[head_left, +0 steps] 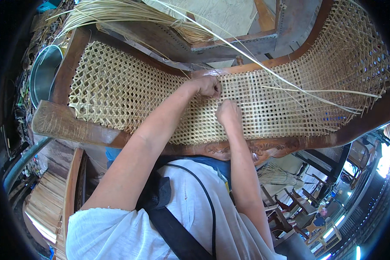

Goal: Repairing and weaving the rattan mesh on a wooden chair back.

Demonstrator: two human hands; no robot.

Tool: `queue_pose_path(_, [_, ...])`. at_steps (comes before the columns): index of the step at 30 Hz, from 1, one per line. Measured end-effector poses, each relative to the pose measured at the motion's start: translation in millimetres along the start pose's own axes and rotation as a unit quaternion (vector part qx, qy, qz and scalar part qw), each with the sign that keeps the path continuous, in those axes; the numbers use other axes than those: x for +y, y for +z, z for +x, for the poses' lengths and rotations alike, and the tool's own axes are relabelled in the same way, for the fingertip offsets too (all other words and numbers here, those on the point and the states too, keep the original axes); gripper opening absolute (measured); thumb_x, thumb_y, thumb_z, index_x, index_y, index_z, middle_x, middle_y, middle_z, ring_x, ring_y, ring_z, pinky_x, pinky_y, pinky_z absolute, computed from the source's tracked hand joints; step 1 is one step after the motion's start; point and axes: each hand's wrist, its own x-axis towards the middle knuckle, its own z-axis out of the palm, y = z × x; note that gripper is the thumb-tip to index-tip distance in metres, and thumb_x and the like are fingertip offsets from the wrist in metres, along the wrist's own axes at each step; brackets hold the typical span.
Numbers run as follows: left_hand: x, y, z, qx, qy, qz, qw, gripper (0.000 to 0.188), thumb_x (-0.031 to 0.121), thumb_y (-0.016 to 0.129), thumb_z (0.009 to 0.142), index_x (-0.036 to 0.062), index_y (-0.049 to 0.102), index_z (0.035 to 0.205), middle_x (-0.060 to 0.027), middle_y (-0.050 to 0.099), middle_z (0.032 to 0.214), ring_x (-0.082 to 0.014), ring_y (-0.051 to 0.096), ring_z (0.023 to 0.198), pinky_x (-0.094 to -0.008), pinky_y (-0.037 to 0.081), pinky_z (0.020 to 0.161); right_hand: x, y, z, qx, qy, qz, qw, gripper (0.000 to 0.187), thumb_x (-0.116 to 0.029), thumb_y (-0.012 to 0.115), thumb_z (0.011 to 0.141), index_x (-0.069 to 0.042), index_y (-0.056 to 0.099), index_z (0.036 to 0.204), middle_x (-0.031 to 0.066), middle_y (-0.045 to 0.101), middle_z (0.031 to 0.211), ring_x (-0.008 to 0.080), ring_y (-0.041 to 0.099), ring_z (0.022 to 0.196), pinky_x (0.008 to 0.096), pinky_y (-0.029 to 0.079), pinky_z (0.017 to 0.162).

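Nearest us, at the bottom of the frame, is the white shirt (117, 234), crossed by a black strap (173, 232) and a thin black cable (213, 225). Above it, a caned panel (108, 86) spans the wooden frame (65, 125) from left to upper right. Both hands are at its middle: our left hand (210, 86) near the far edge, our right hand (229, 113) just below and to the right. The fingers of both are curled in; we cannot tell whether they pinch a strand. On the left of the frame the mesh has its diagonals and looks finished. In the centre it shows plain square openings, so we judge the diagonals there remain to be laid. A long loose strand (268, 69) crosses the upper right; a bundle of strands (121, 13) lies upper left.
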Motion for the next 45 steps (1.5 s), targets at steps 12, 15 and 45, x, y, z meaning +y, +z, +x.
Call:
queue_pose_path(12, [16,9,-12,0.039,0.02,0.175,0.984,0.02,0.025,0.074,0.071,0.0237,0.075,0.091,-0.0028,0.073,0.091,-0.0219,0.068,0.087,-0.0361,0.052,0.077,27,-23,6,-0.035,0.041,-0.095,0.994,0.033,-0.029,0.056,0.093,-0.001,0.071,0.085,0.0169,0.071,0.092,0.0308,0.068,0.087,0.0436,0.05,0.079])
queue_pose_path(15, [28,-10,-14,0.045,-0.03,0.086,0.995,0.025,0.024,0.074,0.07,0.0208,0.075,0.095,-0.006,0.071,0.097,-0.0248,0.066,0.094,-0.0363,0.05,0.086,59,-36,-27,-0.002,0.03,-0.095,0.995,0.039,-0.035,0.055,0.092,0.0,0.07,0.083,0.016,0.07,0.085,0.0322,0.068,0.081,0.0442,0.05,0.076])
queue_pose_path(45, [24,39,-51,0.17,-0.041,0.096,0.98,0.023,0.013,0.064,0.083,0.0063,0.07,0.104,-0.0153,0.071,0.097,-0.0265,0.069,0.083,-0.0339,0.054,0.077,161,18,-69,0.183,-0.132,0.226,0.947,0.025,-0.021,0.045,0.098,-0.001,0.053,0.109,0.0274,0.063,0.093,0.0436,0.063,0.085,0.0515,0.048,0.078])
